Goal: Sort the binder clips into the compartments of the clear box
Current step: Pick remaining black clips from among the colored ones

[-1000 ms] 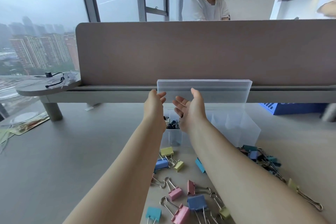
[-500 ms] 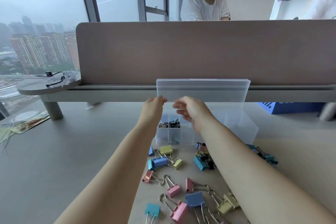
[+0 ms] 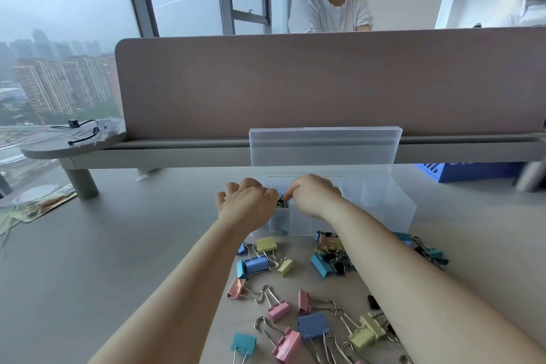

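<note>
The clear box [image 3: 393,207] stands on the desk with its lid [image 3: 325,148] raised upright behind it. Small dark clips [image 3: 282,201] fill its front-left compartment. My left hand [image 3: 246,205] hovers over that corner with fingers curled down; what they touch is hidden. My right hand [image 3: 314,196] is beside it, fingertips pinching at the dark clips. Several coloured binder clips lie loose in front of the box, among them a yellow one [image 3: 266,244], a blue one [image 3: 313,325] and a pink one [image 3: 288,344].
A heap of small mixed clips [image 3: 331,257] sits under my right forearm. A pink-grey divider panel [image 3: 325,83] backs the desk, with a person [image 3: 328,9] beyond it. A blue crate [image 3: 472,171] is at the right, a printed card [image 3: 38,204] at the left.
Both hands came down from the raised lid to the front-left compartment, and their fingers went from spread to curled. The lid stays upright.
</note>
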`<state>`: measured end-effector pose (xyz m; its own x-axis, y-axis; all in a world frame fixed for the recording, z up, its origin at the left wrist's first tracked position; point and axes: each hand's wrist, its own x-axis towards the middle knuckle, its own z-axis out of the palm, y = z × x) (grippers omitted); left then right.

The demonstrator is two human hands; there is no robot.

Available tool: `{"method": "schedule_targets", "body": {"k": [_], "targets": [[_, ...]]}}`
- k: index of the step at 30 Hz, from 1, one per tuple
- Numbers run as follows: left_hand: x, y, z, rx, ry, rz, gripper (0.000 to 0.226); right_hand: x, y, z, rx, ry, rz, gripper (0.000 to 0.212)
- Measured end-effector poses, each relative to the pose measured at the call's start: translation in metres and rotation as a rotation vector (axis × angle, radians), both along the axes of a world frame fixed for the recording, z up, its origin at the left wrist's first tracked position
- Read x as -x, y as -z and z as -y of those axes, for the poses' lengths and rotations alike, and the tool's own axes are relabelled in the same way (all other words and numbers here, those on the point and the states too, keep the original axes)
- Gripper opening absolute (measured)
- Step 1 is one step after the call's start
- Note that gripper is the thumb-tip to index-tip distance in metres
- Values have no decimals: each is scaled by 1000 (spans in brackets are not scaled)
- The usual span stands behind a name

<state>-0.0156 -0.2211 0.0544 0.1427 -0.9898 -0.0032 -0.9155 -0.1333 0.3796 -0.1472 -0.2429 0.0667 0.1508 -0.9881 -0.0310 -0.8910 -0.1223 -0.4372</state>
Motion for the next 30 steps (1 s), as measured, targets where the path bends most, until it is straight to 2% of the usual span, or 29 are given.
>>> {"method": "schedule_targets", "body": {"k": [5, 7, 9, 11, 12, 14, 16, 19, 21, 25, 30], "targets": [[5, -4, -6, -62, 48, 46, 46, 22, -5, -9, 57, -33, 287, 37], [7, -5, -13, 49, 41, 12, 41, 35, -4, -19, 118, -29, 364, 28], [10, -4, -26, 264, 20, -55, 34, 48, 2, -36, 193, -10, 407, 19], [15, -1, -40, 399, 79, -111, 24, 61, 12, -54, 228, -25, 394, 12], [19, 2, -47, 395, 142, -132, 19, 67, 17, -62, 220, -44, 360, 10], [27, 9, -60, 285, 285, -157, 19, 77, 26, -75, 179, -93, 249, 5], [35, 17, -71, 147, 381, -118, 31, 84, 33, -84, 163, -143, 137, 16], [40, 32, -82, 93, 342, -68, 48, 84, 42, -95, 193, -192, 69, 32], [42, 38, -86, 130, 304, -31, 48, 81, 46, -98, 235, -226, 14, 35], [45, 38, -92, 238, 298, -23, 34, 77, 48, -100, 320, -233, -53, 29], [44, 35, -91, 244, 267, -23, 31, 77, 46, -100, 326, -198, 52, 18]]}}
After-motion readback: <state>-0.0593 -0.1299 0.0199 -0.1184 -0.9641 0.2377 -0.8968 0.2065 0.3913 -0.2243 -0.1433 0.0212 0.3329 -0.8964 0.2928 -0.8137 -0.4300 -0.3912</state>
